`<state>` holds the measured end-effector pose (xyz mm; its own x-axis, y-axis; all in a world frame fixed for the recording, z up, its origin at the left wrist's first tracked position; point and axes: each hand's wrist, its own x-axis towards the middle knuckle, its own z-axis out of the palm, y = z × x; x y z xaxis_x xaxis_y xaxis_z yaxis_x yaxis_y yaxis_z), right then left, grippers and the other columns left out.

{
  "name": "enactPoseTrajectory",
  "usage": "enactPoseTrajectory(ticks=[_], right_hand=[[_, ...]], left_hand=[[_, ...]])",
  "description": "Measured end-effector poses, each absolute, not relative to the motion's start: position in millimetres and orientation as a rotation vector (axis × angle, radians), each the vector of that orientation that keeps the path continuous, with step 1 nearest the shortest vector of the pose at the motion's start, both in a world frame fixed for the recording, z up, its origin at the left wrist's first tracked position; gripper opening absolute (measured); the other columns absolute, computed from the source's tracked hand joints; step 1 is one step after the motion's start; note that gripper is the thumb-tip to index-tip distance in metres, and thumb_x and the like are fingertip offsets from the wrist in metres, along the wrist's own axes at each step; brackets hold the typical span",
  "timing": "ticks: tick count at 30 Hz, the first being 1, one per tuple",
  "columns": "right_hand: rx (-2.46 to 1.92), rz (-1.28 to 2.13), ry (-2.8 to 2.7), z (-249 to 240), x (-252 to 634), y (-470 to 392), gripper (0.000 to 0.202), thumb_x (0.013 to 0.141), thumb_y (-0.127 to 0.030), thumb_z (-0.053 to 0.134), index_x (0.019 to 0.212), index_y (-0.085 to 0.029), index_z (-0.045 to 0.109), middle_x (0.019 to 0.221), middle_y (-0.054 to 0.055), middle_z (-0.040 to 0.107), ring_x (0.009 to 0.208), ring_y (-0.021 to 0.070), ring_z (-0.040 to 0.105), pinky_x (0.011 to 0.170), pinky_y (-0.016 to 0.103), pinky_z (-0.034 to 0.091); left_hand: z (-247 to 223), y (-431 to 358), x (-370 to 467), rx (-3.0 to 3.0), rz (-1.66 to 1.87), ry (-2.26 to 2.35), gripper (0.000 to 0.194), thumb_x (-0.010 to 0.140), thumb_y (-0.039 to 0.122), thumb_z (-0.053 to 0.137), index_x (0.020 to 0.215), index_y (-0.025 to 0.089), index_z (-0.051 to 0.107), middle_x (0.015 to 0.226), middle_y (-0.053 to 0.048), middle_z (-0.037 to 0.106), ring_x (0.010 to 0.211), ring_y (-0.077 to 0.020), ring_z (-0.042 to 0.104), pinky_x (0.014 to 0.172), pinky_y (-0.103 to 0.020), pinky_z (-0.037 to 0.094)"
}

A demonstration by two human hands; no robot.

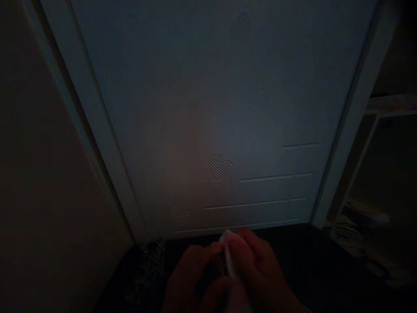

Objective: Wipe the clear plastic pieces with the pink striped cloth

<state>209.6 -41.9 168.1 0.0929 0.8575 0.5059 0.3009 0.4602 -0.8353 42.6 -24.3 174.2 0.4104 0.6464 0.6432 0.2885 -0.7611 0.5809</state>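
Note:
At the bottom centre of the head view, my two hands meet in dim light. My right hand [262,269] is closed on a white cloth [229,254], which looks like a wipe or tissue and hangs down between the hands. My left hand [190,274] has its fingers curled in beside the cloth, the fingertips touching its edge. Between the hands shows a small thin object with pale lines [221,263], too dark to name. On the dark surface at the left lie several small, pale, curly pieces [153,263].
Ahead stands a pale door or panel [169,108] with embossed hearts and lines, framed at both sides. A plain wall [48,174] is at the left. To the right, a shelf unit [391,104] has papers or packets [365,213] low down.

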Motion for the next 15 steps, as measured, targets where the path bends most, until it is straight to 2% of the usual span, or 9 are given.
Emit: enactPoseTrajectory(ticks=[5,8,12,15], right_hand=[[-1.052,0.602,-1.411,165.8,207.3,-41.3,0.042,0.093,-0.048,0.036,0.064,-0.021,0.047,0.055,-0.004,0.045,0.049,0.0112,0.039,0.046,0.023,0.032],[-1.063,0.669,-1.358,168.3,206.5,-41.6,0.043,0.092,-0.051,0.038,0.064,-0.020,0.047,0.056,-0.004,0.045,0.052,0.0117,0.040,0.048,0.023,0.033],[-1.030,0.882,-1.334,173.6,209.3,-43.9,0.039,0.086,-0.054,0.048,0.075,-0.018,0.057,0.067,0.000,0.055,0.060,0.0137,0.047,0.053,0.023,0.039],[-1.005,1.022,-1.312,174.7,213.1,-46.6,0.028,0.080,-0.047,0.060,0.085,-0.020,0.062,0.077,0.001,0.061,0.067,0.0155,0.054,0.056,0.023,0.044]], left_hand=[[169.4,-28.9,50.2,2.181,1.380,0.830,0.026,0.082,0.036,0.064,0.109,0.037,0.064,0.091,0.004,0.072,0.078,-0.0149,0.067,0.071,-0.022,0.053],[170.6,-29.1,48.9,2.200,1.369,0.836,0.028,0.082,0.034,0.064,0.110,0.037,0.064,0.094,0.004,0.072,0.083,-0.0156,0.068,0.074,-0.023,0.053],[175.2,-25.7,40.9,2.283,1.285,0.828,0.034,0.081,0.023,0.065,0.113,0.036,0.061,0.102,0.005,0.073,0.091,-0.0135,0.069,0.079,-0.020,0.053],[176.6,-23.4,36.4,2.306,1.295,0.892,0.030,0.081,0.025,0.065,0.109,0.032,0.063,0.104,0.002,0.073,0.092,-0.0147,0.069,0.081,-0.021,0.054]])
